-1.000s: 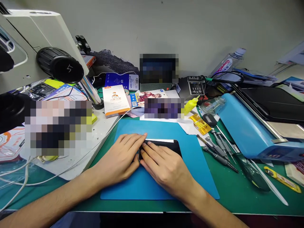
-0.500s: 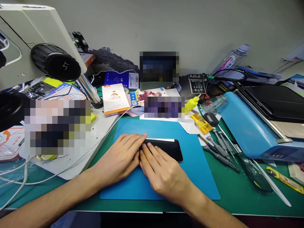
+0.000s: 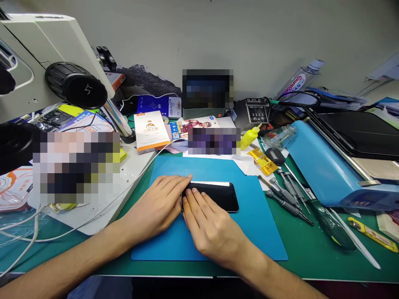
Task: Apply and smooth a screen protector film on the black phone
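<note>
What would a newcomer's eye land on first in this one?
Most likely the left hand and right hand, together at the left end of a black phone on the blue mat, low in the centre. Next, perhaps, the white microscope-like device with its black knob at upper left.

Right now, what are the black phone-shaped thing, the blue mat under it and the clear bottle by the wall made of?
Black phone-shaped thing: probably a smooth glass front, since it looks flat and dark.
Blue mat: maybe rubber or silicone, with an even, dull surface; I can't tell which.
Clear bottle: probably shiny plastic, since it is see-through with bright streaks.
</note>
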### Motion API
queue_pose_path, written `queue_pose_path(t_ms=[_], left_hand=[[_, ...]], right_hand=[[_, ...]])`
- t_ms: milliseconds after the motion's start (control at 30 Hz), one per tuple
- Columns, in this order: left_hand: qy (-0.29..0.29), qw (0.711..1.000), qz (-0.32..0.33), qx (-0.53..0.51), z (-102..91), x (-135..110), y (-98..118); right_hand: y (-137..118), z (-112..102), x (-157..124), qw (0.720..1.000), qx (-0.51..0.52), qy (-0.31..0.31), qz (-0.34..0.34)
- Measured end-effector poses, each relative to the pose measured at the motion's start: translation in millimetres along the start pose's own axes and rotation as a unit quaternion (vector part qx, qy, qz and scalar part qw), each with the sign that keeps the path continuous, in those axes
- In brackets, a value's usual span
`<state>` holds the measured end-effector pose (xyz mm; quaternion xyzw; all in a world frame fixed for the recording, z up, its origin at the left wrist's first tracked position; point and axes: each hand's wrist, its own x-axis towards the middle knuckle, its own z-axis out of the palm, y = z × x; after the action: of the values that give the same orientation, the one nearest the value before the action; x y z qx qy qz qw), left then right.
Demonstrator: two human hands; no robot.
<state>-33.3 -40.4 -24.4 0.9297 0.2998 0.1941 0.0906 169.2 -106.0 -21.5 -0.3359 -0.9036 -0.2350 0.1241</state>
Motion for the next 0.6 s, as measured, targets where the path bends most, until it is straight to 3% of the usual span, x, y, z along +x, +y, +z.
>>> queue_pose_path(t_ms=[600], left_hand=[[0.015,1.000,0.002,-0.006,1.6,-0.9,-0.1]], right_hand=[[-1.9,2.9,2.2,1.000,0.010,0.019,0.017]])
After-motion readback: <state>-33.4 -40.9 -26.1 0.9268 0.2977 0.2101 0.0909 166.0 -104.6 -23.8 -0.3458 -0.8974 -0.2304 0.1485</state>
